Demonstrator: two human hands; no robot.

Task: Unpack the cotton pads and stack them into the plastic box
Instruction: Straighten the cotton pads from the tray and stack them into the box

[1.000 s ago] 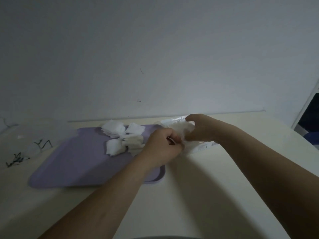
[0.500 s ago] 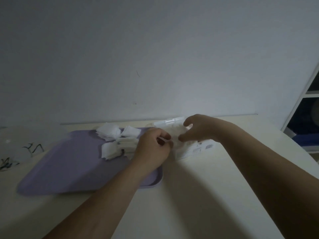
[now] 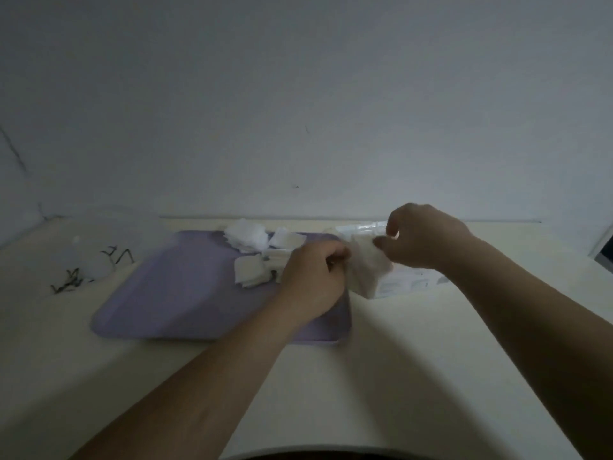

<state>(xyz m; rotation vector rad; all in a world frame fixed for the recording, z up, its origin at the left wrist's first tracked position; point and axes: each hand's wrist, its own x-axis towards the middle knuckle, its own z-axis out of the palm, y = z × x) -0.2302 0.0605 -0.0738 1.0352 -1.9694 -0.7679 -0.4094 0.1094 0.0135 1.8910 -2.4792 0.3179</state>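
Pinching hard at centre frame: curled fingers (image 3: 335,255) of the left hand (image 3: 311,280), clamped on the left side of a wad of cotton pads (image 3: 366,268). Same story opposite, with thumb and forefinger of the right hand (image 3: 428,242) nipped together on the wad's upper right corner. So, wad between the two hands, just right of centre; lifted or resting, hard to call in this gloom.

Under and behind it, flat on the counter (image 3: 381,366), a clear printed pack (image 3: 409,283), poking out below the right wrist.

Left of the hands, a lilac tray (image 3: 185,293), lying flat, its right end tucked beneath the left hand and wrist. On the tray's far end, loose cotton pads (image 3: 247,239) in a scruffy heap, more of them just beside the left knuckles.

Further out, toward the left edge of the frame, thin dark wiry bits (image 3: 117,257) scattered on the counter, next to something pale and see-through, too dim to name.

Cream counter throughout, smooth, running back to a plain grey-white wall (image 3: 298,94) filling the whole upper half. At the far right edge, a sliver of white frame (image 3: 602,252) with darkness behind. Low light everywhere, soft shadows under both forearms.
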